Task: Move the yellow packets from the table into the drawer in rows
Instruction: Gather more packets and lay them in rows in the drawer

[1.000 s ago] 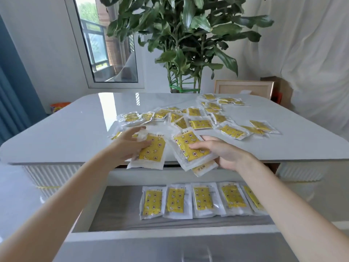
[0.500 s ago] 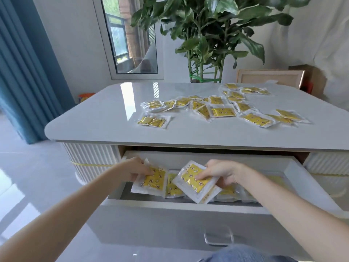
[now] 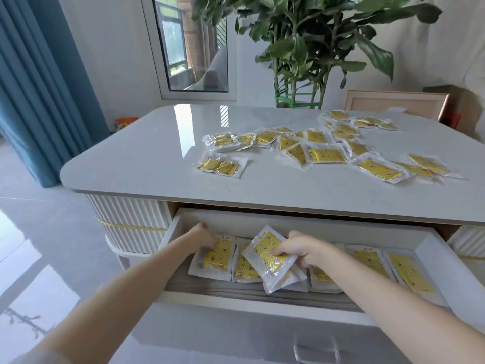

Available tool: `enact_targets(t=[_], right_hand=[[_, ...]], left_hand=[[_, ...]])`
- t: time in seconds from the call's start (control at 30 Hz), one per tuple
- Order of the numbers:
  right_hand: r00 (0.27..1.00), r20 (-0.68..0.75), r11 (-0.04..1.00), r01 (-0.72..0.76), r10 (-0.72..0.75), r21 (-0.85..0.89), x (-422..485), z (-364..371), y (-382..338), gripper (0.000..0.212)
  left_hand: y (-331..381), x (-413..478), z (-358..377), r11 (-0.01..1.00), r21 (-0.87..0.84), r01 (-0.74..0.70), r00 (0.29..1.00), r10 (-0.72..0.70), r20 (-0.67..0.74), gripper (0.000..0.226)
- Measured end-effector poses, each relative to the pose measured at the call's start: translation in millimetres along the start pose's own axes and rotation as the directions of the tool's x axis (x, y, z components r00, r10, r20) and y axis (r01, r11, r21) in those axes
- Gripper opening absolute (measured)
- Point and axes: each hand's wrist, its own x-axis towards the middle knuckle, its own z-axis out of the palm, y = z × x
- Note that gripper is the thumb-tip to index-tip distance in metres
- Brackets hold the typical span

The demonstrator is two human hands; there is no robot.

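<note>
Several yellow packets [image 3: 326, 155] in clear wrappers lie scattered over the right half of the white table [image 3: 147, 164]. Below its front edge the drawer [image 3: 262, 304] stands pulled out, with a row of packets [image 3: 371, 261] lying flat inside. My left hand [image 3: 203, 239] holds one packet [image 3: 216, 258] down at the left end of that row. My right hand [image 3: 301, 249] grips a small stack of packets [image 3: 267, 254], tilted, just above the row near the middle.
A large potted plant [image 3: 309, 48] and a wooden frame [image 3: 393, 103] stand behind the table. Blue curtains [image 3: 34, 88] hang at the left beside a window [image 3: 191, 43]. The drawer's metal handle [image 3: 316, 349] shows at the bottom, over a glossy grey floor [image 3: 34, 258].
Both hands carried packets from the table's front edge down into the drawer. The left packet now lies at the row's left end; the view shifted so the table sits further right.
</note>
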Motion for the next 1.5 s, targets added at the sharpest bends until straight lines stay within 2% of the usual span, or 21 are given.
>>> enact_targets(t=[0.07,0.2,0.27,0.33,0.4,0.43,0.5,0.57,0.6,0.67,0.73,0.83,0.9,1.03,1.2,1.3,1.37,1.43,1.5], right_hand=[[1.000,-0.005,1.000,-0.007,0.007,0.006,2.8,0.0,2.4,0.030],[0.999,-0.017,0.999,-0.027,0.027,0.031,0.5,-0.5,3.3,0.036],[0.999,-0.013,0.996,-0.028,0.029,0.083,-4.4,-1.6,3.2,0.035],[0.999,0.004,0.987,-0.033,0.033,0.154,-11.1,-4.1,3.0,0.028],[0.999,0.027,0.972,-0.040,0.035,0.230,-17.6,-6.7,2.5,0.021],[0.999,0.041,0.964,-0.041,0.031,0.261,-19.8,-7.4,2.8,0.021],[0.999,0.040,0.952,-0.033,0.022,0.306,-23.8,-8.1,3.2,0.028],[0.999,0.035,0.951,-0.026,0.016,0.308,-25.2,-7.9,5.1,0.037],[0.999,0.048,0.948,-0.024,0.009,0.317,-26.4,-7.3,5.5,0.033],[0.997,0.081,0.920,-0.044,0.013,0.389,-27.4,-6.8,6.7,0.018],[0.995,0.093,0.882,-0.080,0.041,0.464,-25.7,-7.1,8.8,0.026],[0.990,0.104,0.843,-0.136,0.096,0.521,-23.1,-8.8,11.0,0.025],[0.993,0.067,0.877,-0.119,0.099,0.466,-21.1,-10.0,11.8,0.008],[0.989,-0.128,0.958,-0.035,0.074,0.284,-9.4,-14.5,13.0,0.040],[0.954,-0.285,0.991,-0.060,0.091,0.116,6.7,-20.6,18.2,0.040],[0.933,-0.351,0.995,-0.095,0.079,-0.027,16.0,-19.6,23.9,0.046],[0.902,-0.432,0.969,-0.115,0.011,-0.218,10.2,-18.0,22.4,0.053],[0.882,-0.454,0.900,-0.092,-0.125,-0.426,2.9,-19.0,22.2,0.062],[0.869,-0.399,0.767,-0.036,-0.293,-0.641,-7.6,-20.0,23.8,0.058]], left_hand=[[-0.4,-0.1,3.7,0.994,0.109,-0.026,0.999,0.031,-0.042,0.075],[9.6,-12.2,7.3,0.933,0.350,-0.087,0.986,0.131,-0.104,0.068],[22.2,-19.4,9.0,0.928,0.336,-0.159,0.973,0.205,-0.107,0.057],[33.6,-24.6,13.9,0.979,0.130,-0.156,0.988,0.154,0.030,0.055],[43.3,-33.7,19.3,0.989,-0.144,-0.032,0.973,0.063,0.220,0.052],[46.3,-37.6,22.2,0.975,-0.220,0.022,0.959,0.041,0.279,0.050],[47.9,-40.9,28.8,0.923,-0.372,0.100,0.941,0.034,0.337,0.040],[47.1,-40.3,32.4,0.826,-0.534,0.179,0.922,0.049,0.384,0.026],[46.3,-39.9,32.3,0.774,-0.594,0.219,0.910,0.058,0.410,0.020],[43.4,-39.3,29.4,0.688,-0.668,0.282,0.889,0.074,0.451,0.013],[40.8,-38.3,23.2,0.647,-0.695,0.315,0.873,0.089,0.479,0.009],[37.2,-36.7,13.6,0.689,-0.664,0.289,0.864,0.111,0.491,0.006],[34.7,-35.6,7.2,0.710,-0.662,0.242,0.867,0.148,0.476,0.006],[19.2,-27.0,-14.4,0.775,-0.616,0.142,0.930,0.109,0.351,0.005],[-3.7,-7.6,-28.7,0.844,-0.521,0.131,0.961,0.020,0.275,0.009],[-10.5,5.6,-24.5,0.889,-0.440,0.125,0.978,-0.034,0.208,0.032],[-12.8,13.4,-19.8,0.954,-0.292,0.067,0.994,-0.039,0.102,0.054],[-12.1,13.0,-17.8,0.998,-0.021,-0.053,0.997,0.051,-0.058,0.057],[-10.5,7.9,-17.4,0.945,0.287,-0.156,0.968,0.204,-0.146,0.054]])
